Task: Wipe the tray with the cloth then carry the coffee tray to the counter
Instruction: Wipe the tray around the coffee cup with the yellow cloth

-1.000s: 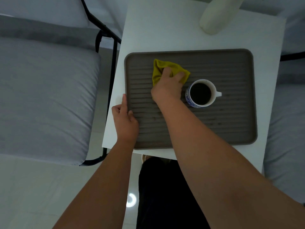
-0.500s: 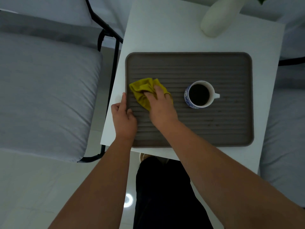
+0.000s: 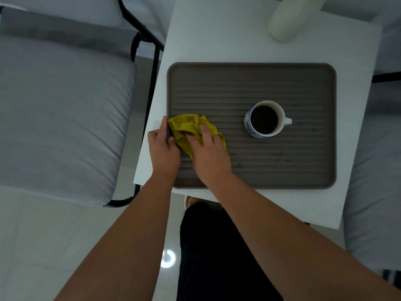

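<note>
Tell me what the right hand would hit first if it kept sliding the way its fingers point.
The right hand, pressing the yellow cloth, points toward the tray's far-left part. It would likely meet the tray's raised rim there first; the coffee cup sits off to the right, outside that line.

Two bare forearms reach from the near edge toward the far middle, converging so the hands sit side by side. The left hand (image 3: 163, 148) lies palm down, thumb stretched far and straight, fingers curled over an edge. The right hand (image 3: 209, 154) (just right of the left, nearly touching) presses palm down with fingers bent, gripping the cloth (image 3: 188, 129) beneath them.
</note>
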{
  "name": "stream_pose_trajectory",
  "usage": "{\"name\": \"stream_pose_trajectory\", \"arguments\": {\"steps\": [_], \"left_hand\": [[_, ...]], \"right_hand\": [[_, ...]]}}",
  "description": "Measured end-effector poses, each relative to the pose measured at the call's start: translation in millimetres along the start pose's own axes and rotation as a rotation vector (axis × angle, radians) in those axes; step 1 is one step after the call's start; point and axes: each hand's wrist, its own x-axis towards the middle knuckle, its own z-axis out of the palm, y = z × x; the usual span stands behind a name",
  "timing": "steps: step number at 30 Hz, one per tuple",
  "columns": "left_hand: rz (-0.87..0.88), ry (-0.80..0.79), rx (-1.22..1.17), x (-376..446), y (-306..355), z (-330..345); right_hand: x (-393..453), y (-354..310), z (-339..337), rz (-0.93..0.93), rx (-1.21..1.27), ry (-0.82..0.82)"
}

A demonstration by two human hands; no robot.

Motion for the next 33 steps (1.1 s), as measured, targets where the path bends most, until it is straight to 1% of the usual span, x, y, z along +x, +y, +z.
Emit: {"name": "stream_pose_trajectory", "arguments": {"steps": [6,8,10,11,15,17,19,20,24,28,30,33], "left_hand": [[0.002,0.001,0.012,-1.2,-0.4,0.2],[0.000,0.004,0.007,-1.9,0.6,-0.4],[0.002,0.003,0.007,-2.3,1.7,-0.7],[0.001,0.001,0.004,-1.9,1.8,-0.8],[-0.048,-0.007,-0.044,1.1,2.9,-0.5],[-0.068,-0.013,-0.075,1.5,3.3,-0.5],[-0.059,-0.019,-0.071,1.5,3.3,-1.0],[-0.052,-0.019,-0.058,1.3,2.7,-1.5],[-0.031,-0.023,-0.035,-0.7,2.6,-1.6],[-0.013,-0.018,-0.027,0.4,1.5,-1.5],[-0.004,-0.020,-0.037,1.0,0.5,-1.6],[-0.017,-0.032,-0.071,2.6,-0.4,-1.1]], "right_hand": [[-40.9,59.0,-4.5,0.194,-0.063,0.094],[-47.7,60.3,-4.0,0.255,-0.037,0.124],[-43.3,46.8,-1.2,0.336,0.021,0.126],[-39.3,36.7,0.0,0.336,0.038,0.113],[-25.2,-4.7,11.1,0.096,0.016,0.083],[-19.4,-15.8,10.5,0.032,0.006,0.034],[-17.9,-10.2,6.9,0.027,-0.014,0.001],[-19.5,-2.2,4.9,0.054,-0.011,0.011],[-38.2,37.1,0.4,0.221,0.005,0.090],[-36.7,28.1,6.6,0.288,0.033,0.160],[-27.6,12.1,11.1,0.251,0.039,0.159],[-7.0,-10.7,9.8,0.089,0.018,0.068]]}}
